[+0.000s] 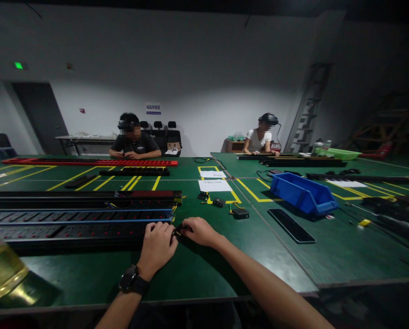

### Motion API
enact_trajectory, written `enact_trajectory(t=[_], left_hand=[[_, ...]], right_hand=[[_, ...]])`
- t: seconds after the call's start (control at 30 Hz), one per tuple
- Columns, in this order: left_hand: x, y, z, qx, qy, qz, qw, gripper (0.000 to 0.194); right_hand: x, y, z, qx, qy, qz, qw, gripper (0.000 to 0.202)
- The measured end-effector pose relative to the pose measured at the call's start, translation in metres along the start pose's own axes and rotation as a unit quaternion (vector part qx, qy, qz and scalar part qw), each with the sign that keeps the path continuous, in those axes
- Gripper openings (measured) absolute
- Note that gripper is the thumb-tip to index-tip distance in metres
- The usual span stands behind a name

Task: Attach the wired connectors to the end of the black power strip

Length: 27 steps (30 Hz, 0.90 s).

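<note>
Presently, black strips (98, 230): on the table (204, 278), well left of the blue bin (298, 194)
Small dark piece (178, 227): at the strips' end, left of the bin
Right hand (201, 230): grip pinched on that piece
Left hand (159, 246): over the strips' end; cannot tell if its grip is clamped
Phone (291, 225): just in front of the bin
Black blocks (240, 213): left of the bin

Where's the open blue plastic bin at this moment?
In the head view, the open blue plastic bin stands right of centre on the green tabletop, just beyond the flat black-screened slab and to the right of the bare right hand.
</note>
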<state>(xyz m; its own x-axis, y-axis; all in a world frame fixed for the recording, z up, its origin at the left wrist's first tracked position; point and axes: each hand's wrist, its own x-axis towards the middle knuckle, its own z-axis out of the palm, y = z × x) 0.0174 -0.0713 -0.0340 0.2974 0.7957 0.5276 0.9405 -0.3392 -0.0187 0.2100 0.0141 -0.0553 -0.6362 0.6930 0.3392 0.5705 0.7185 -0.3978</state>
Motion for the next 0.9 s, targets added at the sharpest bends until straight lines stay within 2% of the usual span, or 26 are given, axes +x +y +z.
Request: enact_trajectory(t=[0.9], left_hand=[[-0.0004, 0.0000, 0.0003, -0.003, -0.006, -0.004, 1.000, 0.016]], right_hand=[[-0.0006, 0.0002, 0.0006, 0.000, 0.002, 0.001, 1.000, 0.005]])
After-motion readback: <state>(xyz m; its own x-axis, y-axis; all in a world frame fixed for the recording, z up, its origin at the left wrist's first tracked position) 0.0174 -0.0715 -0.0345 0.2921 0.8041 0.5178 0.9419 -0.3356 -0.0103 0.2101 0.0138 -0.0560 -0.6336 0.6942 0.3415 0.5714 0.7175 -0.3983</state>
